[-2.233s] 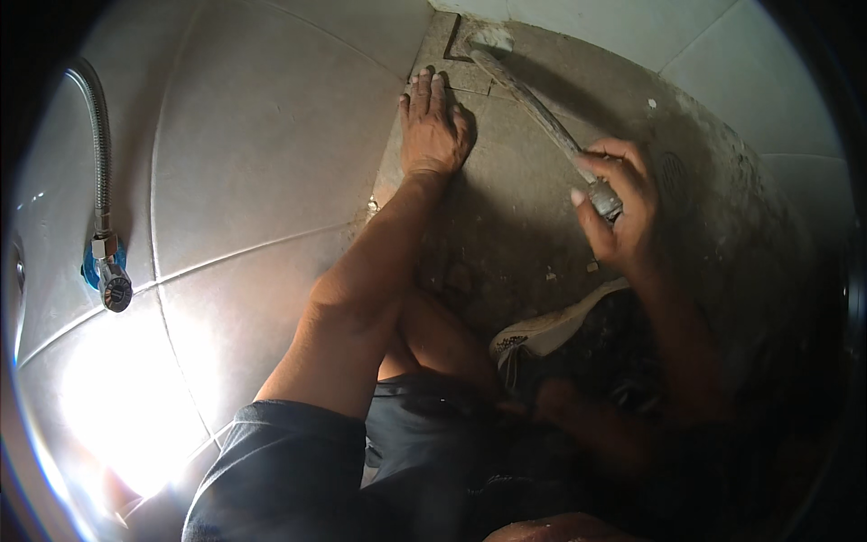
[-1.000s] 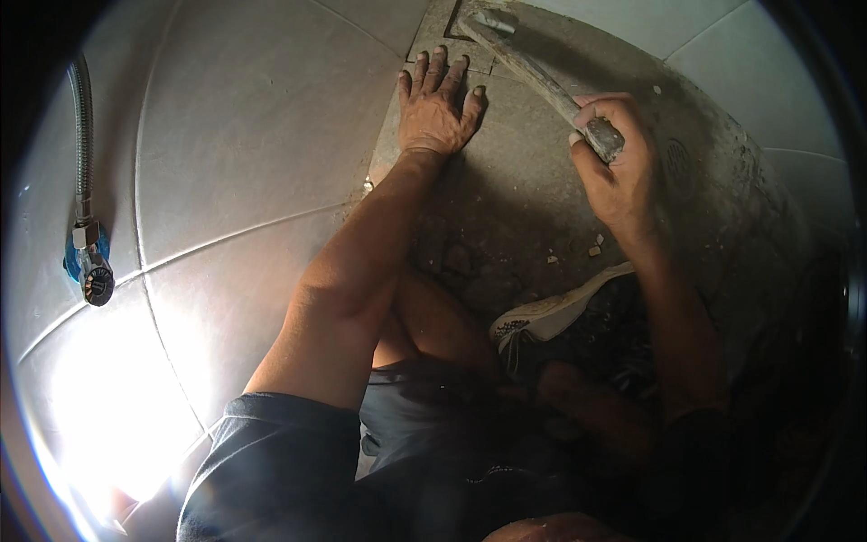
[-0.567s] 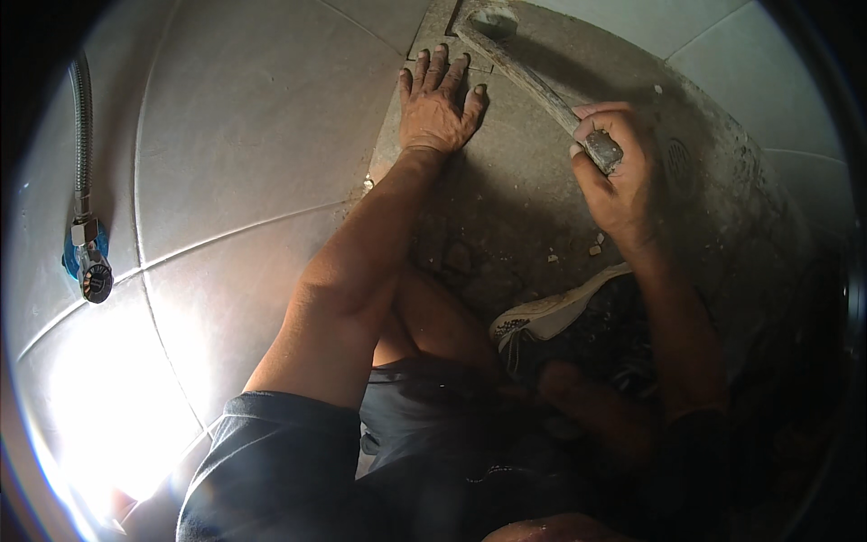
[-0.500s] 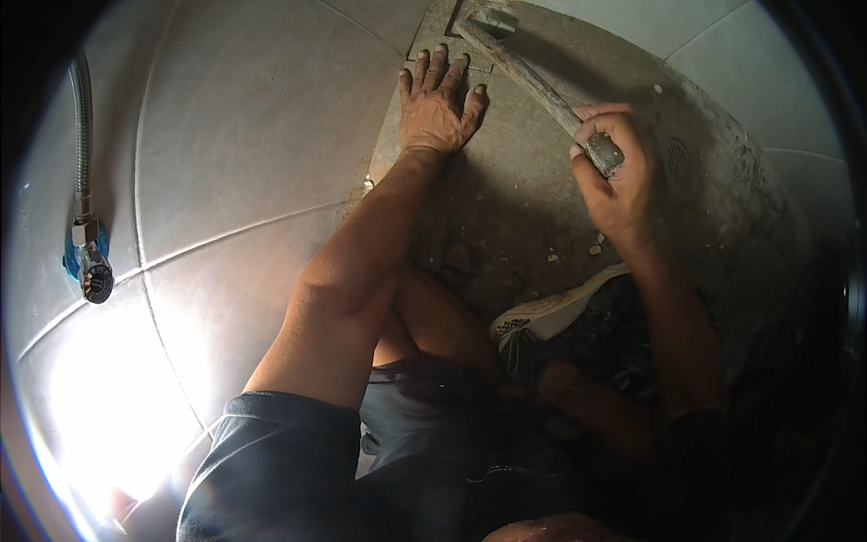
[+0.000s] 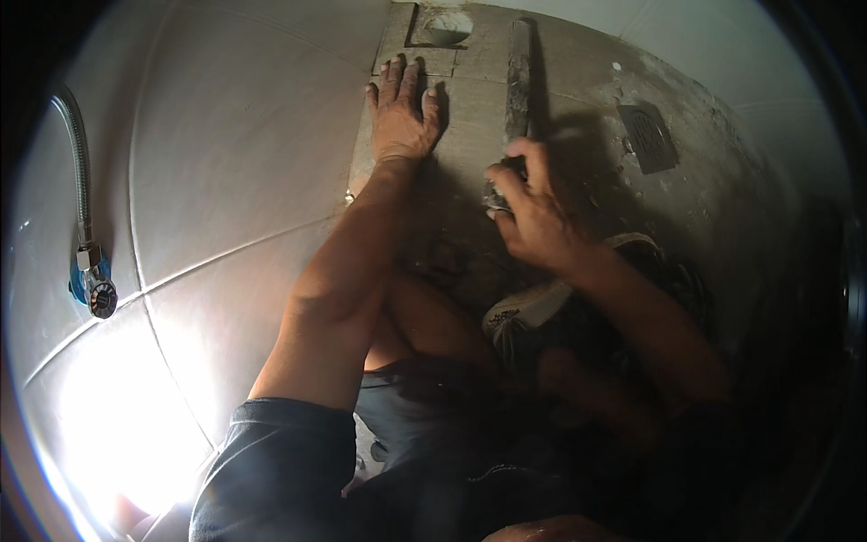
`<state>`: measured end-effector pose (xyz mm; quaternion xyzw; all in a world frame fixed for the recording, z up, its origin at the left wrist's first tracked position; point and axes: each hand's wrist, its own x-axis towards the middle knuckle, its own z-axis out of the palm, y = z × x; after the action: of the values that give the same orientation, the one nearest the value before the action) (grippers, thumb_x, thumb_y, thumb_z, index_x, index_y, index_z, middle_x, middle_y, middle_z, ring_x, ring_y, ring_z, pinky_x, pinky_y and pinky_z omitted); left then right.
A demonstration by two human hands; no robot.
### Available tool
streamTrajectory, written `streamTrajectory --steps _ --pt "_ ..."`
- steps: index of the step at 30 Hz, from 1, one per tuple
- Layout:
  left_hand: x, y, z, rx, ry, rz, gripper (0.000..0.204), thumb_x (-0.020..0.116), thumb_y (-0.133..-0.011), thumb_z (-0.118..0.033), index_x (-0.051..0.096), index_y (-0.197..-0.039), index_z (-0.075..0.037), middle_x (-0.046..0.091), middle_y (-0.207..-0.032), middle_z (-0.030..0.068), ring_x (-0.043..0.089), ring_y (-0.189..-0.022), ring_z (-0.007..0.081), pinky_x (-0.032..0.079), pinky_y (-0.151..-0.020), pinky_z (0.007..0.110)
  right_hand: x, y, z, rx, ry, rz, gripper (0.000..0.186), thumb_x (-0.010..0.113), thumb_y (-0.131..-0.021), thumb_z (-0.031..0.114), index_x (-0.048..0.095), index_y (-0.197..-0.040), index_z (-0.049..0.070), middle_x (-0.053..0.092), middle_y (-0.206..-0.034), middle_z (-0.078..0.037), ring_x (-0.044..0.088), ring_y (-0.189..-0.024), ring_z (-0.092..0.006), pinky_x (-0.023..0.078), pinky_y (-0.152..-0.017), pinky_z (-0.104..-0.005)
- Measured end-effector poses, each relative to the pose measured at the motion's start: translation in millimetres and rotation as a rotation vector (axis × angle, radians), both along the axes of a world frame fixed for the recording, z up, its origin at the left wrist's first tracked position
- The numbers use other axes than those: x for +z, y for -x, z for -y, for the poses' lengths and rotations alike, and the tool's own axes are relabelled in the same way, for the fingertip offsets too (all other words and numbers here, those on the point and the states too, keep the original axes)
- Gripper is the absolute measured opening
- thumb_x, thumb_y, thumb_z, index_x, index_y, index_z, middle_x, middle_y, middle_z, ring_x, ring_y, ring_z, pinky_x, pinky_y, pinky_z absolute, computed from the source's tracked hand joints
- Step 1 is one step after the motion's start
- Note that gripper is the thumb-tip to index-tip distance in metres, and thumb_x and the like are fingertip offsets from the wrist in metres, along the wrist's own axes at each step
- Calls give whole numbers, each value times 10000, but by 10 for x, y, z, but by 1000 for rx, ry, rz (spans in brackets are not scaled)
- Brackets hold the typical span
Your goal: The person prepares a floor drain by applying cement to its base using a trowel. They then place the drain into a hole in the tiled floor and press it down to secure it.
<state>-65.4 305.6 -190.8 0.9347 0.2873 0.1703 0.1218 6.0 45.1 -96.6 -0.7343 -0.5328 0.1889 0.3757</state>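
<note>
Rough straight bar point(image 5: 518, 86), perhaps wooden, in right hand point(image 5: 535, 206)

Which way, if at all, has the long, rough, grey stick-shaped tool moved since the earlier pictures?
Yes, to the right: the tool, whose far end was at the round, whitish floor opening, is now entirely right of it.

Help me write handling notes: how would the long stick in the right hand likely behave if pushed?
The stick is probably stiff, since its length looks straight. Its blotchy, rough-looking surface suggests decent grip rather than slipperiness. With the right hand at its near end, the far end may swing sideways.
</note>
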Motion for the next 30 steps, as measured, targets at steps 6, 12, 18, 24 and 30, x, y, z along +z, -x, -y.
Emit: streamTrajectory --steps 6,12,18,24,30 --pt "-92 -16 -67 -37 41 115 614 470 -1022 -431 451 -1528 -86 364 -1629 166 259 -1547 351 135 -1280 526 -221 251 -17 11 235 345 247 554 -977 99 631 -1151 -57 479 -1261 -186 536 -1156 -348 517 -992 -428" --pt "-292 102 -286 -52 167 176 644 603 -1001 -462 489 -1491 -59 465 -1524 214 383 -1472 358 254 -1227 503 -319 280 100 -97 307 191 288 511 -1023 174 612 -1178 -47 551 -1241 -169 568 -1170 -321 487 -1040 -434" --pt "206 420 -317 117 547 270 467 685 -994 -421 676 -1168 12 718 -1045 119 684 -1029 243 515 -912 379 657 24 663 8 435 250 251 635 -943 115 673 -1149 -23 667 -1107 -147 632 -1108 -307 572 -912 -420" --pt "1632 1100 594 58 556 292 394 626 -1027 -232 607 -1330 19 749 -1059 155 702 -991 222 509 -953 388 810 -755 1616 -310 608 129 198 749 -883 135 736 -1047 24 719 -960 -203 714 -1004 -357 583 -903 -430" --pt "1830 1869 1769 -5 701 172 364 637 -1010 -64 627 -1371 -15 702 -1284 136 677 -1160 237 506 -1071 376 1435 -740 2865 -517 556 81 118 751 -881 131 724 -883 15 691 -757 -141 675 -713 -236 520 -674 -398"
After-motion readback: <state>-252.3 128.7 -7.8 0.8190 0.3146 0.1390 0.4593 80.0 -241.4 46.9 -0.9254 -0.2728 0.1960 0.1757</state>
